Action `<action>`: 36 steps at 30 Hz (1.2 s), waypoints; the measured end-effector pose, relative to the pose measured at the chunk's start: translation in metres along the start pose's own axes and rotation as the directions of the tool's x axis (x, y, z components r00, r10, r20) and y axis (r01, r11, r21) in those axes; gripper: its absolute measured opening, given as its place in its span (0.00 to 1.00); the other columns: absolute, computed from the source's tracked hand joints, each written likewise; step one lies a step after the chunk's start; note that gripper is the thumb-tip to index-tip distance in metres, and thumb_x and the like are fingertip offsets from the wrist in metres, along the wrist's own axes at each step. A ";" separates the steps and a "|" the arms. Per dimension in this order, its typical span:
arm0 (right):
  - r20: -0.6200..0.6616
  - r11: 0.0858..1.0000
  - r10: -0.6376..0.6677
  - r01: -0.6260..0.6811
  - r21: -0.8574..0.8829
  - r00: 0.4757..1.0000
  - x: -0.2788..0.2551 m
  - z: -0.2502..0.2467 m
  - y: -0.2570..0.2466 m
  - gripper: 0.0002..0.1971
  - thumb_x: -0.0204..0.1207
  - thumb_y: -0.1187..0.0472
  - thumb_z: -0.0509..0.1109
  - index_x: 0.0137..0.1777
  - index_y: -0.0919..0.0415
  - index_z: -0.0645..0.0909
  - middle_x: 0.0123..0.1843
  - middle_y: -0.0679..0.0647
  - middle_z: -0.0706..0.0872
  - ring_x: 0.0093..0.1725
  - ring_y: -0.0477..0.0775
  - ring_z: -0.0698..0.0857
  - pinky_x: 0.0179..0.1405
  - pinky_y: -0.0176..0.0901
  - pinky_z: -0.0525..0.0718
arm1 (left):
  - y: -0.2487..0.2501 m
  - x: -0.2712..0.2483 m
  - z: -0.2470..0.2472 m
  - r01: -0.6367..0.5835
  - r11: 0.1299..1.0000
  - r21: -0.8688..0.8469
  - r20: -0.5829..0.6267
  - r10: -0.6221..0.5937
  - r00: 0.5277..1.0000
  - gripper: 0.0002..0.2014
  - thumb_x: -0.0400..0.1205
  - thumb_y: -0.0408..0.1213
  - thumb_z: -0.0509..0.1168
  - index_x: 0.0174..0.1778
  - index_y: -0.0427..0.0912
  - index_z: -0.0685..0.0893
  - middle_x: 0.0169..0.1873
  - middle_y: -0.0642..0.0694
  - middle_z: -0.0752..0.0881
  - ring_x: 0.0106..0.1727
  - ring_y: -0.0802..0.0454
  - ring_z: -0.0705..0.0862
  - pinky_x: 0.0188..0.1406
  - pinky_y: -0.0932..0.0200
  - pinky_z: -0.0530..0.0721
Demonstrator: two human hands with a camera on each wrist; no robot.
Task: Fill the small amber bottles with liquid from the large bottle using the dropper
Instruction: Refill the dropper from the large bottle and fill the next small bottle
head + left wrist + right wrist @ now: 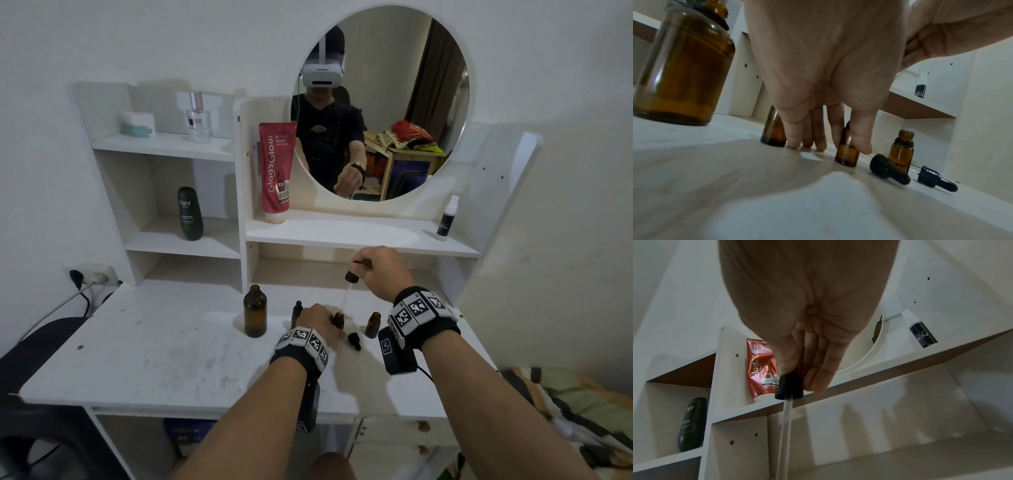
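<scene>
The large amber bottle stands open on the white desk. My left hand grips a small amber bottle upright on the desk, thumb on one side and a finger on the other. My right hand pinches the black bulb of the dropper. Its glass tube points down just over the held bottle's mouth. A second small bottle stands open to the right. A third stands behind my left hand.
Two black dropper caps lie on the desk near the open small bottle. Shelves behind hold a red tube, a dark bottle and a small spray bottle. A round mirror hangs above. Wall socket at left.
</scene>
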State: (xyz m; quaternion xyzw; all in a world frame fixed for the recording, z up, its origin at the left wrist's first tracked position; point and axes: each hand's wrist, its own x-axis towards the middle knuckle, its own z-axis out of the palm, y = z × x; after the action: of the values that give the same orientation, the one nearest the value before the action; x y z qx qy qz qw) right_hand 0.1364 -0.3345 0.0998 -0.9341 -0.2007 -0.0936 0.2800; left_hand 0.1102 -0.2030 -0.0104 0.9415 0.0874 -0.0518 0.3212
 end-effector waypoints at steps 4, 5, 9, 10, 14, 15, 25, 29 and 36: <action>0.020 1.000 -0.017 0.017 -0.024 1.000 0.000 -0.002 -0.002 0.07 0.78 0.61 0.69 0.44 0.60 0.89 0.41 0.51 0.90 0.43 0.51 0.84 0.44 0.43 0.82 | 0.000 0.001 -0.001 -0.010 1.000 0.015 0.016 0.009 1.000 0.07 0.76 0.42 0.71 0.35 0.46 0.83 0.30 0.51 0.83 0.38 0.52 0.82 0.40 0.64 0.76; 0.018 1.000 -0.019 0.019 -0.024 1.000 0.000 -0.001 -0.003 0.07 0.78 0.61 0.69 0.45 0.61 0.89 0.42 0.52 0.90 0.43 0.51 0.84 0.43 0.42 0.81 | 0.000 0.001 -0.001 -0.013 1.000 0.018 0.020 0.013 1.000 0.06 0.76 0.42 0.71 0.36 0.46 0.83 0.32 0.51 0.83 0.38 0.52 0.81 0.40 0.64 0.76; 0.013 1.000 -0.022 0.022 -0.017 1.000 -0.002 -0.002 -0.004 0.08 0.79 0.65 0.68 0.46 0.64 0.88 0.40 0.50 0.88 0.42 0.50 0.83 0.40 0.37 0.77 | 0.000 0.002 0.000 -0.017 1.000 0.023 0.021 0.017 1.000 0.06 0.76 0.43 0.71 0.36 0.46 0.83 0.33 0.50 0.84 0.38 0.51 0.82 0.40 0.64 0.76; 0.014 1.000 -0.024 0.024 -0.020 1.000 -0.003 -0.002 -0.004 0.08 0.79 0.67 0.66 0.46 0.66 0.88 0.39 0.50 0.86 0.42 0.50 0.82 0.40 0.37 0.77 | 0.000 0.002 0.000 -0.016 1.000 0.024 0.023 0.015 1.000 0.06 0.76 0.43 0.71 0.37 0.46 0.84 0.34 0.50 0.84 0.38 0.51 0.82 0.40 0.64 0.76; 0.019 0.997 -0.052 0.053 -0.048 0.998 -0.003 -0.003 -0.004 0.09 0.78 0.71 0.63 0.44 0.69 0.86 0.39 0.52 0.87 0.42 0.49 0.81 0.41 0.39 0.80 | 0.000 0.001 0.000 -0.008 1.000 0.017 0.021 0.008 1.000 0.05 0.75 0.42 0.72 0.38 0.46 0.84 0.35 0.50 0.85 0.39 0.51 0.83 0.41 0.64 0.78; 0.021 0.997 -0.053 0.054 -0.050 0.998 -0.003 -0.003 -0.004 0.10 0.78 0.71 0.63 0.44 0.69 0.87 0.37 0.49 0.86 0.42 0.48 0.81 0.39 0.37 0.78 | 0.000 0.001 0.000 -0.006 1.000 0.019 0.018 0.006 1.000 0.05 0.75 0.42 0.71 0.37 0.47 0.84 0.35 0.50 0.85 0.40 0.51 0.83 0.41 0.64 0.78; 0.030 0.997 -0.061 0.063 -0.045 0.998 -0.003 -0.005 -0.003 0.10 0.79 0.68 0.65 0.47 0.65 0.88 0.42 0.52 0.88 0.43 0.49 0.81 0.42 0.36 0.76 | 0.003 0.000 0.000 0.018 1.000 0.021 0.011 -0.018 1.000 0.06 0.76 0.43 0.71 0.38 0.45 0.84 0.33 0.50 0.84 0.39 0.51 0.83 0.42 0.64 0.79; 0.044 0.997 -0.050 0.052 -0.049 0.998 -0.004 -0.005 -0.004 0.12 0.78 0.71 0.60 0.46 0.67 0.87 0.40 0.51 0.86 0.44 0.51 0.81 0.42 0.40 0.78 | 0.003 0.000 0.000 0.027 0.999 0.029 0.013 -0.027 1.000 0.08 0.76 0.44 0.70 0.44 0.44 0.87 0.37 0.49 0.86 0.44 0.49 0.86 0.43 0.63 0.80; 0.073 0.997 -0.060 0.063 -0.035 0.995 -0.005 -0.004 -0.004 0.10 0.79 0.69 0.63 0.46 0.65 0.86 0.39 0.46 0.85 0.41 0.47 0.81 0.42 0.40 0.81 | 0.002 0.001 0.001 0.030 0.999 0.028 0.013 -0.031 0.999 0.10 0.76 0.44 0.71 0.48 0.43 0.88 0.44 0.47 0.89 0.48 0.49 0.87 0.45 0.62 0.82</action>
State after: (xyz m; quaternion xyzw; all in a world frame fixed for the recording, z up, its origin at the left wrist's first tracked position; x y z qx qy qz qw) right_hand 0.1302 -0.3356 0.1039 -0.9352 -0.2377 -0.0721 0.2523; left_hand 0.1116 -0.2055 -0.0101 0.9442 0.0989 -0.0644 0.3076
